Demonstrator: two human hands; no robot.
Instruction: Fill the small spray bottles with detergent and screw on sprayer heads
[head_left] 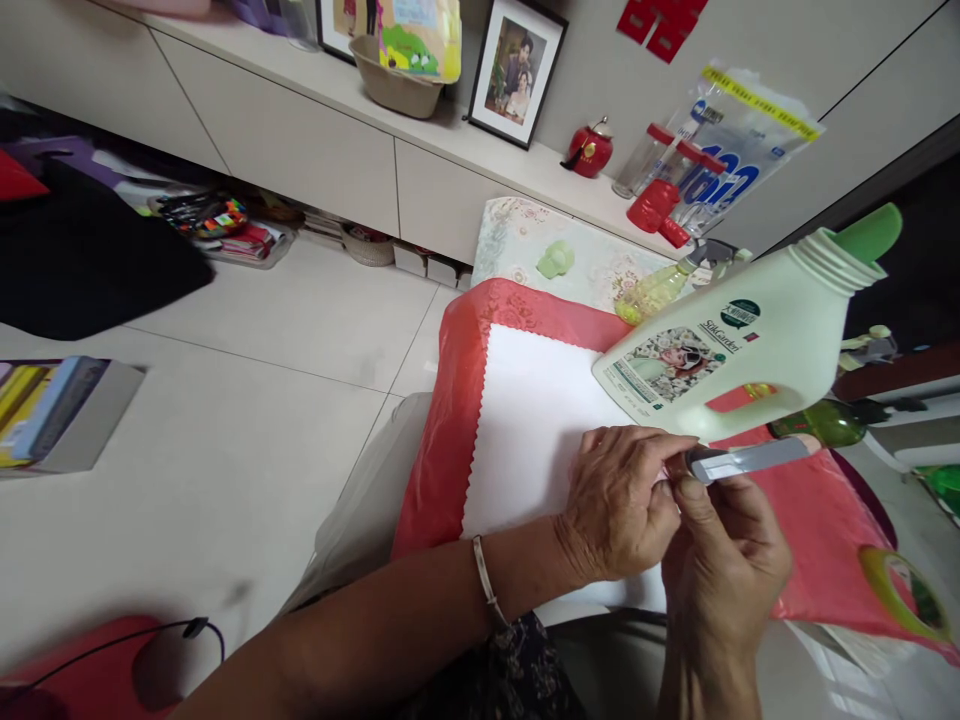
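My left hand (622,498), with a bracelet on the wrist, reaches over a white scallop-edged sheet (532,410). Its fingertips are pinched together against my right hand (724,560). What the left fingertips grip is too hidden to name. A slim grey object (750,460) with a rounded tip sticks out to the right from between the right hand's fingers. Just beyond the hands stands a large pale green bottle (675,370) with an open neck and a green spout. The sheet lies on a red cloth (450,430).
Behind the bottle lies a spray bottle (660,290) with yellow liquid. A green cap-like piece (555,260) sits on a floral cover. Tape (874,575) rests at the right edge. A box of books (67,410) stands on the floor at left.
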